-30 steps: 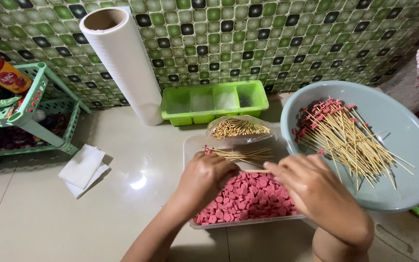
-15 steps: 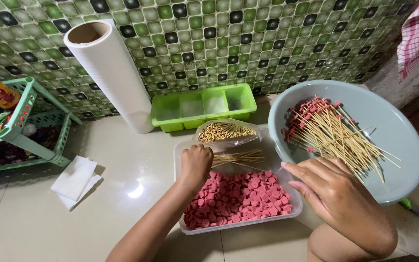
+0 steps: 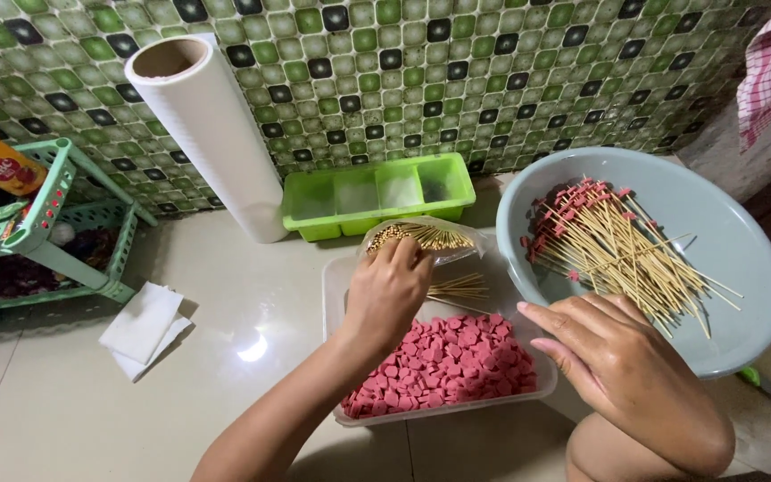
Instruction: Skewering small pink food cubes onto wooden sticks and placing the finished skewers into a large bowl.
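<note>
Pink sausage slices fill the near half of a clear plastic tray on the pale bench in front of me. My left hand reaches over the tray to its far end, fingertips pinched into a clear bag of bamboo skewers that rests on the tray's far rim; whether I have a skewer gripped I cannot tell, since my fingers hide the tips. A few loose skewers lie across the tray just right of that hand. My right hand hovers near the tray's right edge, fingers loosely curled and holding nothing, just beside the near rim of a wide grey-blue basin. Inside the basin lies a heap of finished skewers, pink pieces threaded at their far left ends. Beyond the bag sits a bright green compartment box against the green tiled wall, with a tall white roll leaning to its left. A folded white paper lies further left, near a green rack.
</note>
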